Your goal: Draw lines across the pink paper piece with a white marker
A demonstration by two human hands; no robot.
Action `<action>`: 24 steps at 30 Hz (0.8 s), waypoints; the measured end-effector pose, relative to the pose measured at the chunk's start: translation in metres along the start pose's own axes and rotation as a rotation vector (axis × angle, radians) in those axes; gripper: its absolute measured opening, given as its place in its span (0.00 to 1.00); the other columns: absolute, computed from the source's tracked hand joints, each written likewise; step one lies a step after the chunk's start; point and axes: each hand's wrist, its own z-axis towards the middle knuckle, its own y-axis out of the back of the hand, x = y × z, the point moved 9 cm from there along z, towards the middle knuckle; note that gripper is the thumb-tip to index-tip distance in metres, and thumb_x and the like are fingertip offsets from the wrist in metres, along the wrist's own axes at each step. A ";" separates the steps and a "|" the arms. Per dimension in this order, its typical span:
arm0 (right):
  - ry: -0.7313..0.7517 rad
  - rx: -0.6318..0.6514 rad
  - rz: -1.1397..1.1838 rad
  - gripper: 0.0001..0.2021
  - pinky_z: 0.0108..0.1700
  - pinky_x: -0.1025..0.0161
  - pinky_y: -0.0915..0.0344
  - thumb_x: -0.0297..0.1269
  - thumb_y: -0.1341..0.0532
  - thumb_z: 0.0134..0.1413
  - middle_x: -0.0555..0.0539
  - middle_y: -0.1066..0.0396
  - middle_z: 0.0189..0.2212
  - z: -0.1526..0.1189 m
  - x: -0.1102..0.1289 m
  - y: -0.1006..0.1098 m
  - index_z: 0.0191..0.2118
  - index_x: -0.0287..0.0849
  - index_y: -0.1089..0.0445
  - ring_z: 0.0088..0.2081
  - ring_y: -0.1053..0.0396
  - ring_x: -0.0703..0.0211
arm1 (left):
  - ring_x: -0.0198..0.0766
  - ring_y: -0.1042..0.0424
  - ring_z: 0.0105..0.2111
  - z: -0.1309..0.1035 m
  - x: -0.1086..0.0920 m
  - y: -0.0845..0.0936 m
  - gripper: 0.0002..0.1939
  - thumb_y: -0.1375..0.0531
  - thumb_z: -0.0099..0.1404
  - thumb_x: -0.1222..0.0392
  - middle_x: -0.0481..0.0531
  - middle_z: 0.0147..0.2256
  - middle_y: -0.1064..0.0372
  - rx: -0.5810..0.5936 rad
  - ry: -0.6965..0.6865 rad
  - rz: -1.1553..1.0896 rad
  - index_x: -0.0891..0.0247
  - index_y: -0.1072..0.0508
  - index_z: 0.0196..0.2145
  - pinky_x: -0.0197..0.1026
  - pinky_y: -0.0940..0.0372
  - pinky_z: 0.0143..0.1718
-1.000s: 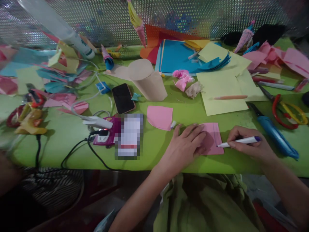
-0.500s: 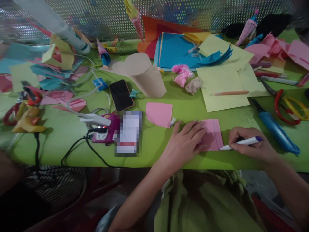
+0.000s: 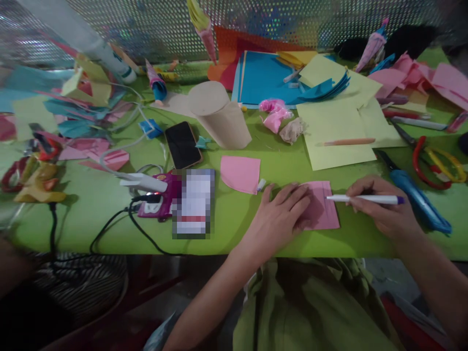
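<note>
A square-cornered pink paper [image 3: 321, 209] lies near the table's front edge, with faint dark lines along its right side. My left hand [image 3: 280, 212] rests flat on its left part, fingers apart. In my right hand [image 3: 380, 209] is a white marker [image 3: 373, 199] with a purple end, held nearly level. The marker's tip is at the upper right part of the paper. Left of my left hand is another pink piece [image 3: 240, 174] with one curved edge, and a small white cap [image 3: 261, 185] sits beside it.
Scissors [image 3: 420, 156] and a blue cutter [image 3: 420, 200] lie at the right. Yellow sheets [image 3: 343, 126] and a paper roll [image 3: 219, 117] are behind. Two phones, a purple power strip [image 3: 155, 207] and cables occupy the left. A perforated metal panel [image 3: 153, 29] stands at the back.
My right hand has moved the marker tip from the paper's lower right corner up toward its upper right part, and the marker is now more level. My left hand has stayed in place.
</note>
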 end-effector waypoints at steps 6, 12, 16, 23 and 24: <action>-0.005 -0.031 -0.060 0.15 0.41 0.57 0.35 0.52 0.31 0.62 0.48 0.25 0.38 0.012 -0.001 -0.003 0.45 0.47 0.25 0.39 0.28 0.54 | 0.50 0.40 0.71 0.000 0.000 -0.001 0.24 0.44 0.79 0.50 0.56 0.71 0.39 -0.006 -0.002 0.006 0.58 0.33 0.68 0.67 0.51 0.72; 0.029 0.000 -0.109 0.16 0.42 0.55 0.32 0.55 0.32 0.62 0.48 0.24 0.40 0.014 -0.002 -0.006 0.45 0.50 0.24 0.40 0.27 0.52 | 0.50 0.41 0.71 0.000 0.000 -0.002 0.25 0.43 0.79 0.50 0.56 0.72 0.39 -0.002 -0.010 0.004 0.58 0.35 0.68 0.67 0.49 0.71; 0.059 -0.016 -0.127 0.15 0.43 0.55 0.31 0.56 0.32 0.62 0.47 0.24 0.39 0.016 0.002 -0.007 0.44 0.51 0.23 0.40 0.27 0.52 | 0.50 0.40 0.71 0.000 -0.001 -0.001 0.25 0.44 0.79 0.50 0.56 0.72 0.39 -0.002 -0.014 0.004 0.58 0.35 0.69 0.67 0.49 0.71; 0.045 -0.013 -0.146 0.16 0.42 0.54 0.30 0.57 0.33 0.61 0.47 0.23 0.38 0.016 0.005 -0.010 0.43 0.51 0.23 0.40 0.27 0.51 | 0.50 0.39 0.70 0.000 0.000 -0.001 0.24 0.43 0.78 0.51 0.56 0.71 0.38 -0.020 -0.009 0.004 0.57 0.34 0.67 0.66 0.49 0.71; 0.044 -0.013 -0.146 0.16 0.42 0.54 0.30 0.57 0.33 0.61 0.48 0.23 0.38 0.016 0.005 -0.010 0.43 0.51 0.24 0.40 0.27 0.51 | 0.50 0.40 0.70 0.000 0.000 -0.001 0.24 0.43 0.78 0.50 0.56 0.71 0.38 -0.019 -0.009 0.006 0.57 0.34 0.68 0.67 0.48 0.71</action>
